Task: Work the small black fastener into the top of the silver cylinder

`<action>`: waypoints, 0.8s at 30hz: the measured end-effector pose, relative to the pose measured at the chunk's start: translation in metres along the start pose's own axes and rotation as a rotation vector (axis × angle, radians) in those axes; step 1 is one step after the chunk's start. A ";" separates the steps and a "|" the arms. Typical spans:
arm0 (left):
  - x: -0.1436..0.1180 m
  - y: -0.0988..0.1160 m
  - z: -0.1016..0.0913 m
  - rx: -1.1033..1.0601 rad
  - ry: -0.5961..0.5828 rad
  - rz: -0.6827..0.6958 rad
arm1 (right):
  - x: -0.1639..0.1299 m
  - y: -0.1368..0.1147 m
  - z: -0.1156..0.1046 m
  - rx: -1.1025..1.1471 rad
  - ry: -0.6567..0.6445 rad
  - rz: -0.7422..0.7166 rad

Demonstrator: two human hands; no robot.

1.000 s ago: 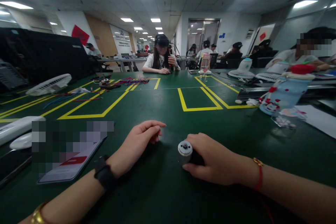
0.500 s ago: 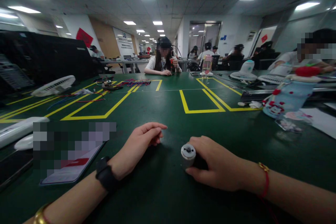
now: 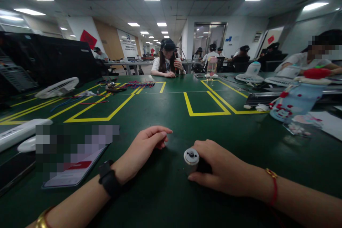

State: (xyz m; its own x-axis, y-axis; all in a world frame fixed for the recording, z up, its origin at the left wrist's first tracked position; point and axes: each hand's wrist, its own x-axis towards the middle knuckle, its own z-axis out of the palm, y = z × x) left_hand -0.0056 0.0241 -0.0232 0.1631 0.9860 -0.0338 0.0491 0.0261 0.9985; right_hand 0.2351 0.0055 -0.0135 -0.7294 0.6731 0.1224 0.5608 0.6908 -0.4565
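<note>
In the head view a small silver electric motor (image 3: 191, 164) stands upright on the green table, its shaft end facing up. My right hand (image 3: 217, 167) is wrapped round its right side, with the thumb at the near side. A red string bracelet with a gold bead circles that wrist. To the left of the motor and apart from it, my left hand (image 3: 149, 146) hovers over or rests on the table. Its index finger is stretched out and the other fingers are loosely curled. I see nothing in it. A black watch band is on the left wrist.
A phone (image 3: 66, 185), partly pixelated, and a white device (image 3: 24, 133) lie at the left. Behind them are a white fan (image 3: 57, 87) and loose wires (image 3: 140, 84). A blue bottle (image 3: 296, 99) stands at the right. A person (image 3: 167, 60) sits across the table.
The whole view has shifted slightly. Both hands keep nearly the same pose, and the motor remains in my right hand. The person across has moved a hand a little.
</note>
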 end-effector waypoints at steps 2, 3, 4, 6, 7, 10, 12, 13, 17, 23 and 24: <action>0.000 -0.001 -0.001 0.013 -0.007 0.005 | 0.001 -0.001 -0.001 0.003 0.001 0.008; 0.000 -0.001 -0.001 0.016 -0.009 0.008 | 0.002 -0.001 -0.001 0.008 0.000 0.004; 0.000 -0.002 -0.001 0.017 -0.012 0.010 | 0.002 -0.002 -0.001 0.006 0.001 0.011; 0.000 -0.002 -0.002 0.019 -0.011 0.015 | 0.002 -0.002 -0.002 0.008 -0.002 0.015; 0.000 -0.001 -0.002 0.024 -0.011 0.018 | 0.002 -0.002 -0.002 0.009 -0.003 0.016; -0.001 0.001 -0.001 0.052 -0.012 0.015 | 0.002 -0.001 -0.001 0.013 0.001 0.013; -0.002 0.004 0.001 0.068 -0.005 0.005 | 0.001 0.000 0.000 0.012 0.002 0.014; -0.003 0.005 0.001 0.077 -0.001 0.001 | 0.001 0.000 0.000 0.011 0.001 0.016; -0.003 0.009 0.004 0.134 -0.005 0.006 | 0.002 -0.002 0.000 0.005 0.003 0.018; -0.005 0.010 0.005 0.232 -0.040 0.024 | 0.003 -0.004 0.000 0.008 0.005 0.024; -0.006 0.010 0.005 0.243 -0.045 0.028 | 0.003 -0.004 0.000 0.007 0.008 0.026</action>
State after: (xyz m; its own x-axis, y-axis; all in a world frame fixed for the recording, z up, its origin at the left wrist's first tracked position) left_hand -0.0010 0.0179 -0.0132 0.2108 0.9774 -0.0134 0.2785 -0.0469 0.9593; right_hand 0.2301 0.0048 -0.0113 -0.7118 0.6925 0.1174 0.5765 0.6715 -0.4656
